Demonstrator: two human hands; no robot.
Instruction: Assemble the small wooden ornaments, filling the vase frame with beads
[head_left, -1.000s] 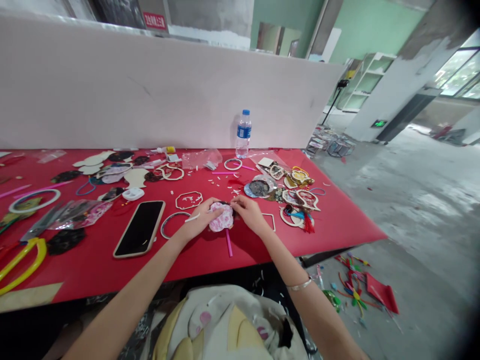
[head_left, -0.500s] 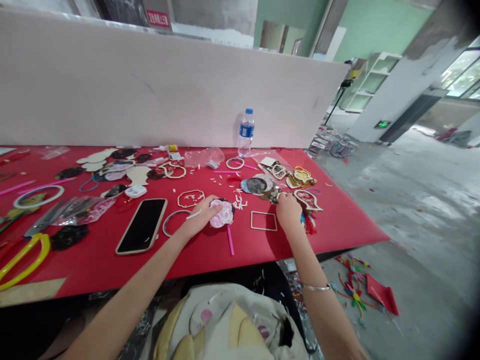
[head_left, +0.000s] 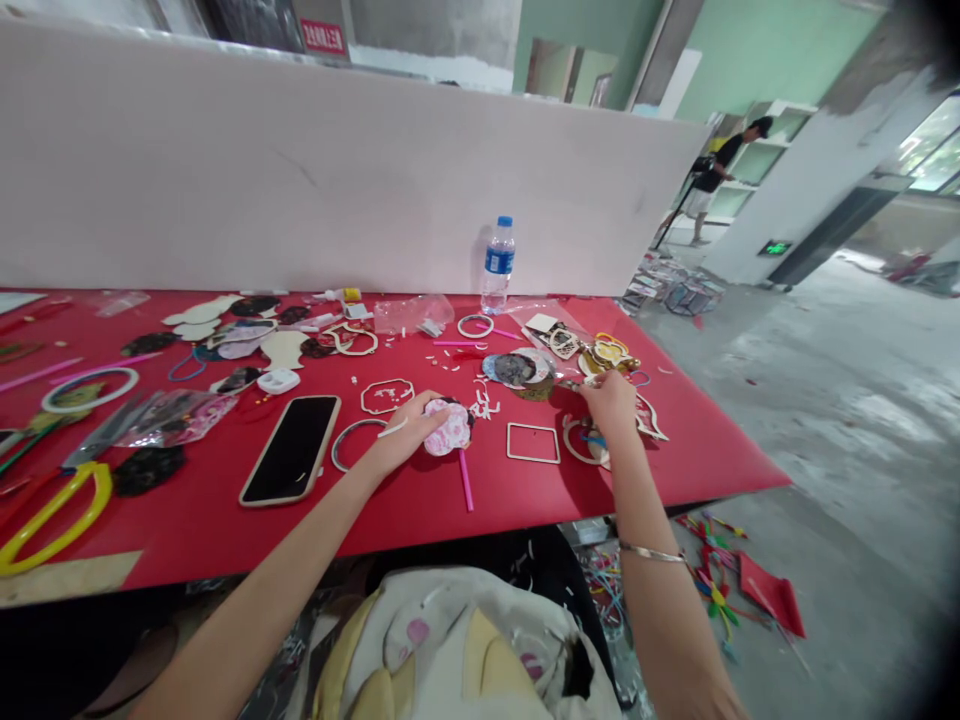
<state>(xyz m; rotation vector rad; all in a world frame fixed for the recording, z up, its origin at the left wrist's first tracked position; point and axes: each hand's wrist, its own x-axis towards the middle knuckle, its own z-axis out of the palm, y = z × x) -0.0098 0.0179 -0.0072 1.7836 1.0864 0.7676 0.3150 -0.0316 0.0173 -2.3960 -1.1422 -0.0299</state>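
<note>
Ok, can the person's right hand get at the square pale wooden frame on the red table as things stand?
Probably yes: the right hand is just up and to the right of the square pale wooden frame, and no object lies between them. It may already be holding something small, though that is hard to tell from this view.

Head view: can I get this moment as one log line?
left hand: on pink floral disc | right hand: above wooden ring

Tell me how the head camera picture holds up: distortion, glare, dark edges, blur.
Head view: wide-angle bending makes the red table and white partition wall slant and curve; the corners darken; the window is washed out by glare; the right hand looks fairly sharp.
</note>
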